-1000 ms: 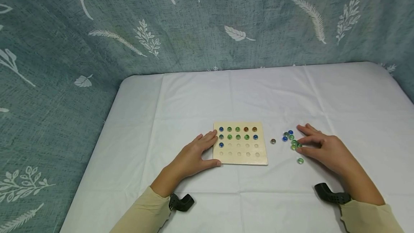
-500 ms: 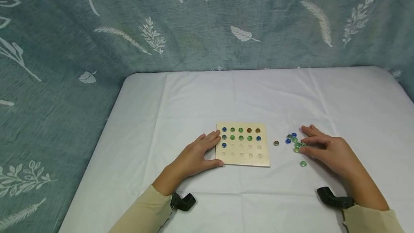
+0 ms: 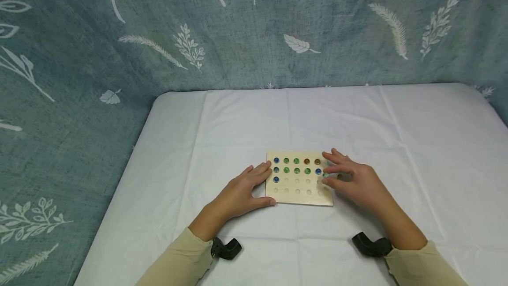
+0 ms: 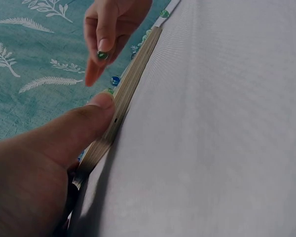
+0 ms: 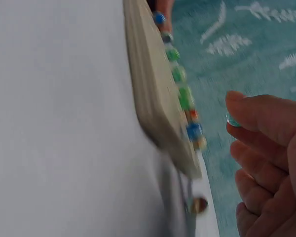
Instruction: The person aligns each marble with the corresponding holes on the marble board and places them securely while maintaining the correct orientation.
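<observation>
A pale wooden board [image 3: 303, 198] with rows of round dimples lies on the white cloth. Glass marbles [image 3: 296, 170] in blue, green and amber fill its two back rows, and a blue marble [image 3: 275, 179] sits at the left of the third. My left hand [image 3: 240, 191] rests at the board's left side, fingers straight on that edge, its thumb [image 4: 102, 101] against the front edge. Over the board's right edge, my right hand [image 3: 359, 184] pinches a green marble [image 4: 102, 55] between thumb and forefinger, held above the surface in both wrist views.
A loose brown marble [image 5: 200, 205] lies just off the board's right end, and a green marble [image 4: 164, 14] shows past it. My right hand hides the other loose marbles in the head view. A patterned teal curtain [image 3: 238, 47] hangs behind the table [image 3: 238, 122].
My right hand has picked up a green marble from the loose group and carried it left to the board's right edge. My left hand stays at the board's left side.
</observation>
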The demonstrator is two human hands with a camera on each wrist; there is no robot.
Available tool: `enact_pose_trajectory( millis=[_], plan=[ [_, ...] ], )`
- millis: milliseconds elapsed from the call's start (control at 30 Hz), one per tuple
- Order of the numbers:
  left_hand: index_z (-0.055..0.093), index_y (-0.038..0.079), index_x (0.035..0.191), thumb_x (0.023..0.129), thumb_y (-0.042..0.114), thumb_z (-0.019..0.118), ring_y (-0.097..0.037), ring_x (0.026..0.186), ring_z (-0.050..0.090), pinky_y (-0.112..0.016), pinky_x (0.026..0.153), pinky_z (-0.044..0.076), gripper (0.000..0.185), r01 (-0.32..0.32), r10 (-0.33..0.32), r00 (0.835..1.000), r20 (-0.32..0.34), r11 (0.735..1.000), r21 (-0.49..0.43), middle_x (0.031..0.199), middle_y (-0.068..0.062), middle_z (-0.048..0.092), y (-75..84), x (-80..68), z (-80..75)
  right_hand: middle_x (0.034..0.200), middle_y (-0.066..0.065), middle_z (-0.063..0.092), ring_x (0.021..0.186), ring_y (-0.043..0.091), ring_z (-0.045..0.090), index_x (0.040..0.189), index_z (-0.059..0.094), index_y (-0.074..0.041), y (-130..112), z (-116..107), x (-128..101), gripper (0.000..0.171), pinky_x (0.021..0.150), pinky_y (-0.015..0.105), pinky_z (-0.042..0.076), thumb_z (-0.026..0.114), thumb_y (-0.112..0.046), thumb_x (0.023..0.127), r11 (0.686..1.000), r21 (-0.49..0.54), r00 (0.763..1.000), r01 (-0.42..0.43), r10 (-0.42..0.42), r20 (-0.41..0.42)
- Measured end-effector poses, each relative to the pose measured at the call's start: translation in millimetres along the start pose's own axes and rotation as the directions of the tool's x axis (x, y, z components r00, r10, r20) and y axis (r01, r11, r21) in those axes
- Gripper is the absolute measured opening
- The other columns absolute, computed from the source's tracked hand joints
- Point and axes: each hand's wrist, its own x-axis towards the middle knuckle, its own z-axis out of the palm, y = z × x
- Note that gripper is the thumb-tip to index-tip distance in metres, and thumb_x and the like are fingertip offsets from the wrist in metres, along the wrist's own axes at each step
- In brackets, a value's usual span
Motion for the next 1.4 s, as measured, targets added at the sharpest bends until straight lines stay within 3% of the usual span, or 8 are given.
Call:
enact_pose_trajectory(
  millis=[267,500,767,1067,1400],
  plan=[
    [0.043,0.014,0.15,0.082,0.056,0.073,-0.007,0.148,0.025,-0.03,0.124,0.019,0.085,-0.004,0.004,1.0,0.007,1.0,0.011,0.161,0.009,0.028,0.3,-0.2,-0.6,0.142,0.004,0.057,0.143,0.029,0.039,0.101,0.078,-0.009,-32,41,14,0.022,0.117,0.054,0.03,0.081,-0.02,0.082,0.989,0.005,0.987,0.145,-0.145,0.073],
    [0.042,0.013,0.15,0.084,0.057,0.07,-0.008,0.148,0.025,-0.032,0.124,0.019,0.084,-0.032,0.032,0.999,0.008,0.999,0.029,0.161,0.007,0.029,-0.1,0.6,-2.6,0.145,0.005,0.054,0.144,0.03,0.036,0.1,0.078,-0.009,-51,60,19,0.019,0.118,0.058,0.027,0.078,-0.02,0.085,0.979,-0.006,0.971,0.203,-0.2,0.13],
    [0.042,0.012,0.15,0.085,0.055,0.071,-0.007,0.148,0.025,-0.032,0.125,0.019,0.084,-0.062,0.062,0.998,-0.005,0.998,0.025,0.16,0.005,0.03,-2.2,0.3,-3.5,0.146,0.007,0.053,0.145,0.03,0.035,0.101,0.078,-0.007,-60,67,22,0.021,0.12,0.053,0.027,0.077,-0.021,0.085,0.963,-0.061,0.954,0.263,-0.25,0.163],
    [0.038,0.014,0.152,0.085,0.055,0.07,-0.007,0.148,0.024,-0.032,0.125,0.018,0.084,-0.06,0.06,0.998,0.004,0.998,0.008,0.161,0.005,0.027,-2.4,0.2,-4.8,0.149,0.006,0.049,0.147,0.029,0.032,0.1,0.078,-0.008,-65,71,24,0.023,0.121,0.051,0.026,0.078,-0.024,0.084,0.954,-0.133,0.951,0.267,-0.239,0.196],
    [0.039,0.014,0.152,0.085,0.054,0.071,-0.008,0.148,0.025,-0.033,0.125,0.019,0.084,-0.063,0.063,0.998,0.001,0.998,0.015,0.161,0.003,0.029,-2.8,0.5,-5.8,0.15,0.006,0.048,0.147,0.029,0.031,0.101,0.077,-0.008,-67,71,26,0.023,0.121,0.051,0.026,0.078,-0.024,0.084,0.957,-0.129,0.952,0.261,-0.232,0.201]
  ],
)
